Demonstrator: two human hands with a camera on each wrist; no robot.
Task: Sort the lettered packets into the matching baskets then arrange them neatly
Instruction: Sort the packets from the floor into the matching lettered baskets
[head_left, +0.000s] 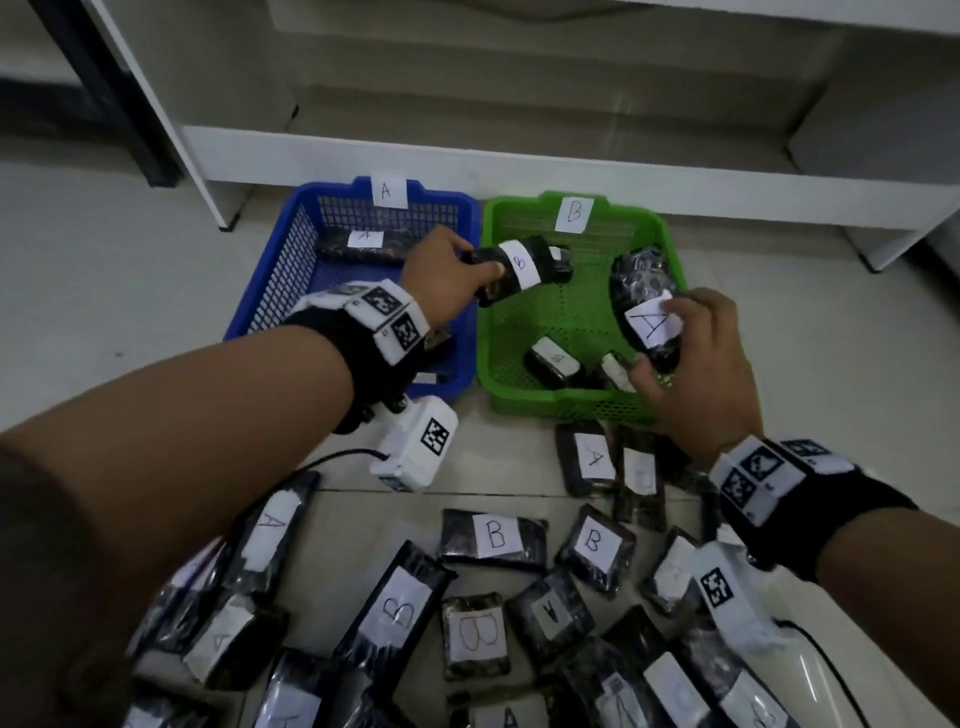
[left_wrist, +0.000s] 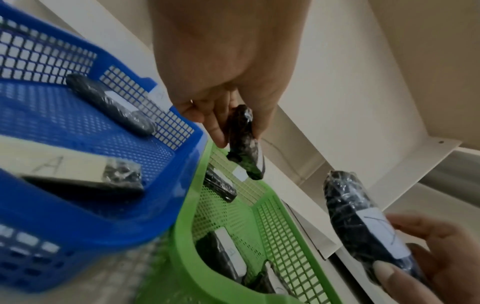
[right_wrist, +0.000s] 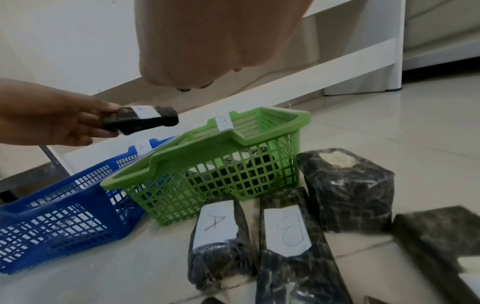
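My left hand (head_left: 447, 275) pinches a black packet labelled B (head_left: 519, 267) and holds it in the air over the left part of the green basket (head_left: 519, 400), which carries a B tag (head_left: 574, 213). The same B packet (left_wrist: 244, 142) hangs from my fingers in the left wrist view. My right hand (head_left: 696, 358) grips a black packet labelled A (head_left: 644, 306) above the green basket's right side. The blue basket (head_left: 270, 291) with an A tag (head_left: 387, 191) stands to the left and holds an A packet (head_left: 363, 243). A few packets lie in the green basket.
Several loose black packets labelled A or B (head_left: 493, 538) lie scattered on the tiled floor in front of the baskets. A white shelf unit (head_left: 467, 150) stands right behind both baskets. Cables (head_left: 332, 457) run from the wrist cameras.
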